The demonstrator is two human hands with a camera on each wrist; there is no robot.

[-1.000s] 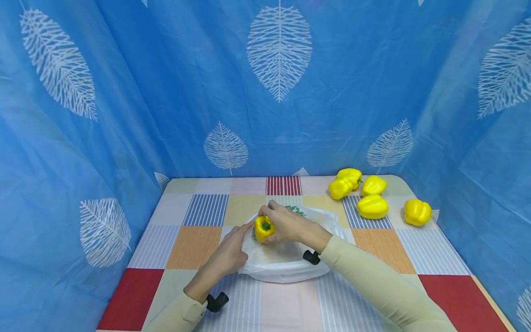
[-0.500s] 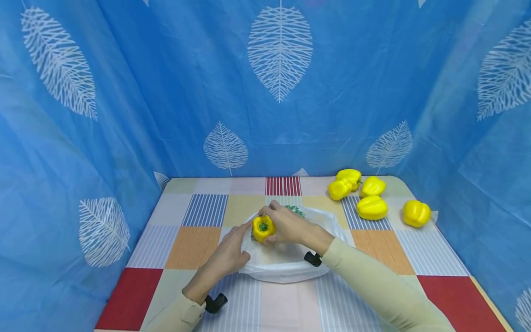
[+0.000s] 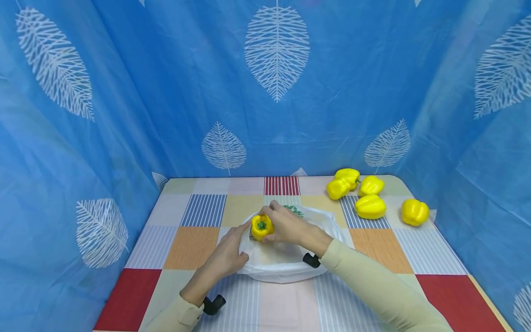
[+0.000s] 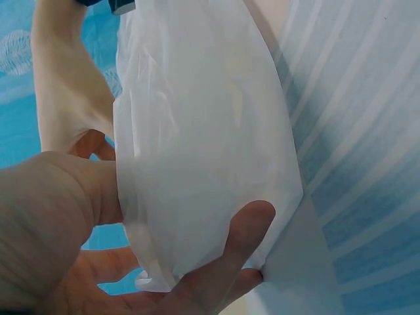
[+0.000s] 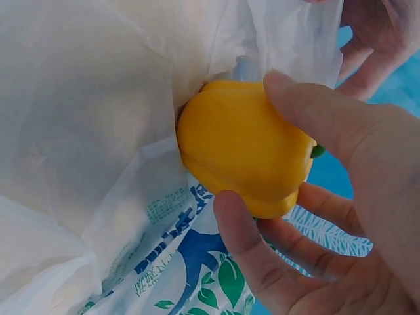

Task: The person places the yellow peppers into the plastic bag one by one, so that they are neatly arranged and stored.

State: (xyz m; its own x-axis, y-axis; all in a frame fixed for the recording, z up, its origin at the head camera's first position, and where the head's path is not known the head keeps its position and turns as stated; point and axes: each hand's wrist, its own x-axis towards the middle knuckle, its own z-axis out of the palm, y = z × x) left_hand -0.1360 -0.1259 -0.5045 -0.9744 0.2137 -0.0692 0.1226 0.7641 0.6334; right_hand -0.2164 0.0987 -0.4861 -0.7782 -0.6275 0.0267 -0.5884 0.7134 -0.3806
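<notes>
A white plastic bag [image 3: 278, 272] with a green leaf print lies spread on the table, its mouth facing up. My right hand [image 3: 288, 227] grips a yellow bell pepper [image 3: 262, 227] inside the mouth, at the left side, its green stem turned upward. Thumb and fingertips press on opposite sides of this pepper in the right wrist view. At the bag's left rim my left hand [image 3: 227, 259] holds the thin wall. The left wrist view has its thumb going behind the bag edge and its fingers [image 4: 252, 223] lying across the outside.
Several more yellow bell peppers [image 3: 370, 207] lie at the back right of the table, one [image 3: 415, 212] nearer the right edge. A patchwork cloth [image 3: 192, 249] covers the table. Blue curtains [image 3: 178, 83] with white leaves stand behind and on both sides.
The pepper in my right hand has tilted so its stem end faces up more, and has shifted slightly left. My left hand keeps its place at the bag's rim.
</notes>
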